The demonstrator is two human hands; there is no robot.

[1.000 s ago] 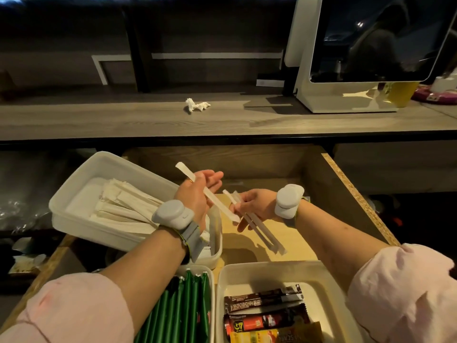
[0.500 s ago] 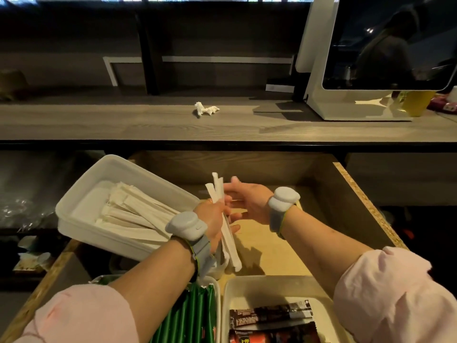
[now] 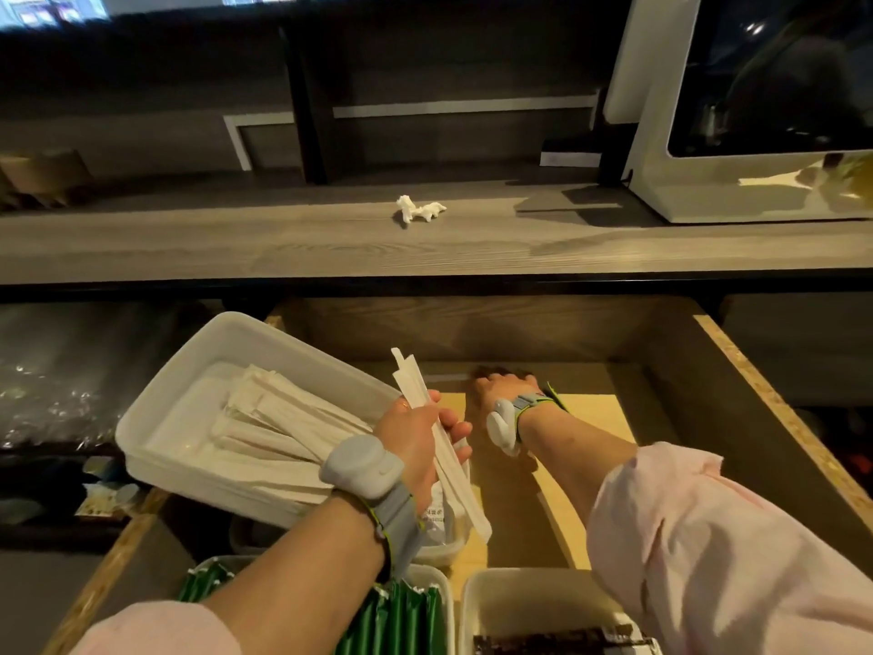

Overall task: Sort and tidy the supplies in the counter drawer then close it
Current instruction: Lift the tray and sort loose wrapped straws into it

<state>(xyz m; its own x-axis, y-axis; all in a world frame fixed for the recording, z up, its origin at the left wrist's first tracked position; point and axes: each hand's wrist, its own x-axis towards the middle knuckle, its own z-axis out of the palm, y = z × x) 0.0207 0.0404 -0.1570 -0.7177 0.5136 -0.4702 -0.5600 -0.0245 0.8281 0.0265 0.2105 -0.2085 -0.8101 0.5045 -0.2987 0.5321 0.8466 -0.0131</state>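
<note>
I count three white trays at the open drawer (image 3: 765,408). The tilted tray (image 3: 156,432) on the left is heaped with wrapped sticks (image 3: 264,418), too many to count. The green-packet tray (image 3: 439,583) and the sachet tray (image 3: 519,588) are cut off below. My left hand (image 3: 415,442) curls round a bundle of sticks (image 3: 441,446), perhaps three. My right hand (image 3: 503,385) lies at the drawer's shadowed back, and I cannot tell how its fingers lie.

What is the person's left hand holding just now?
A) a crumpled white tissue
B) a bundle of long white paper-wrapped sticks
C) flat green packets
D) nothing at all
B: the left hand grips the long white paper-wrapped sticks in its fist.
</note>
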